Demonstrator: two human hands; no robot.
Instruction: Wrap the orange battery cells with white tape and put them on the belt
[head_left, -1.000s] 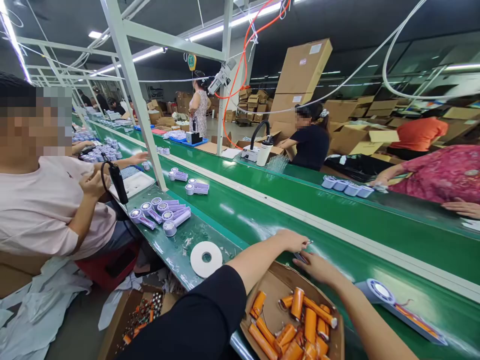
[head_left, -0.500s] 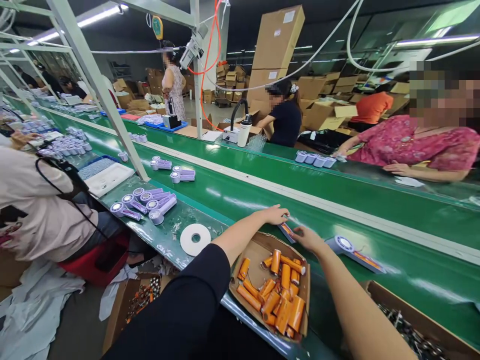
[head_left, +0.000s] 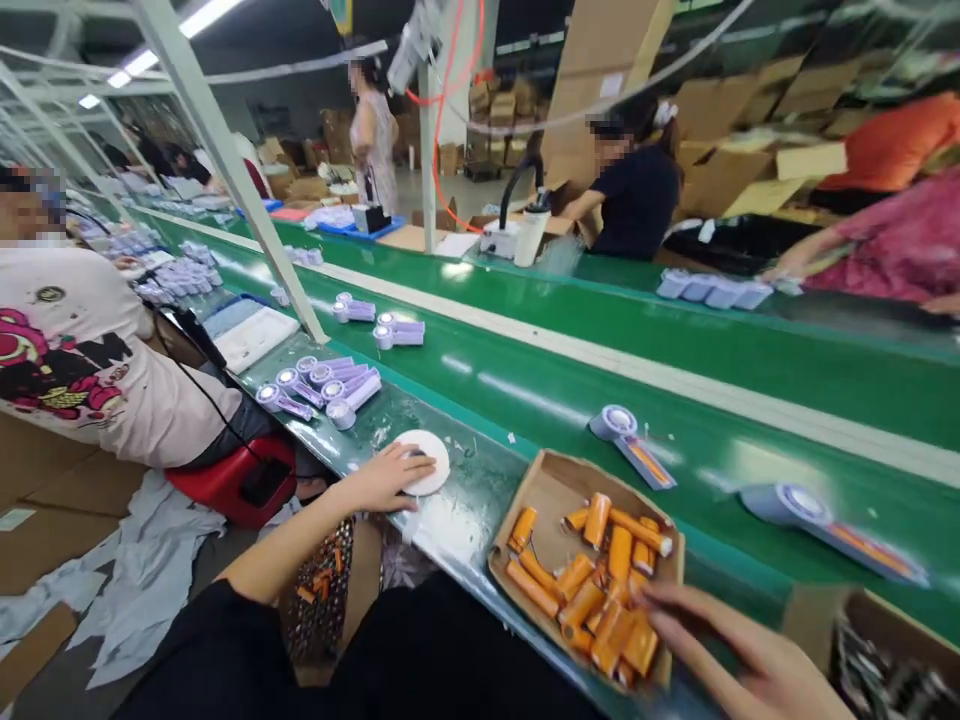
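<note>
My left hand rests over a flat white roll on the bench edge, fingers stretched across it. At the right, my right hand, blurred, reaches over the side of a cardboard tray, fingers apart. Its fingertips are at the orange cylindrical battery cells heaped in that tray; whether they touch one I cannot tell. Beyond the tray, a lilac round-headed housing lies on the green belt with an orange cell in its handle. A second such housing lies farther right.
Several lilac housings lie on the bench to the left. A box of small metal parts stands at lower right. A slanted metal post rises at left. A co-worker sits at left; others sit across the belt.
Both hands have left the housing they held over the belt, which now lies there. My left hand moved left onto the white roll; my right hand came back to the battery tray. The view shifted.
</note>
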